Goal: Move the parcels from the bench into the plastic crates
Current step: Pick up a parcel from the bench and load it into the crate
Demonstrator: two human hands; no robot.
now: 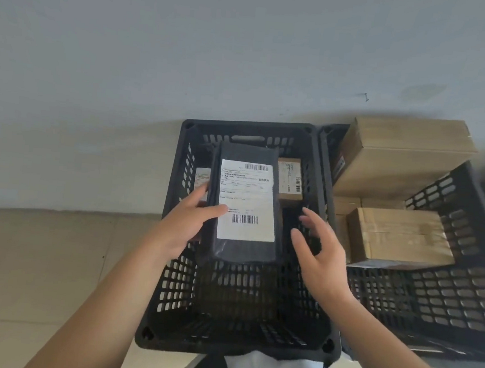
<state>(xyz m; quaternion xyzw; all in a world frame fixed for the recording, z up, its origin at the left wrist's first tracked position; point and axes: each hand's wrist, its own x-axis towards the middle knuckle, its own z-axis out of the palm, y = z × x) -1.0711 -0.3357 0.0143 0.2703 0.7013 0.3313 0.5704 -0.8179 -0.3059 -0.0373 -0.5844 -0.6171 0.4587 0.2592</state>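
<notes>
Two bare forearms reach forward from the bottom of the view over a black plastic crate (pixel 165 279) that stands on the pale floor (pixel 37 268) against a grey wall (pixel 188 47). The left hand (pixel 186 226) grips a black parcel (pixel 245 204) by its left edge, thumb laid across the top face beside the white shipping label (pixel 247 202), the other fingers behind the edge. The parcel is held label-up above the crate's far half. The right hand (pixel 321 246) hovers just to the parcel's right, palm turned toward it, fingers spread and relaxed, holding nothing. Inside the crate, a small brown box (pixel 290 182) shows past the parcel's right edge and a labelled packet (pixel 201 177) past its left. A second black crate (pixel 460 291) stands touching the first on the right, holding several cardboard boxes (pixel 398 235), the largest (pixel 399 156) rising above its rim.
</notes>
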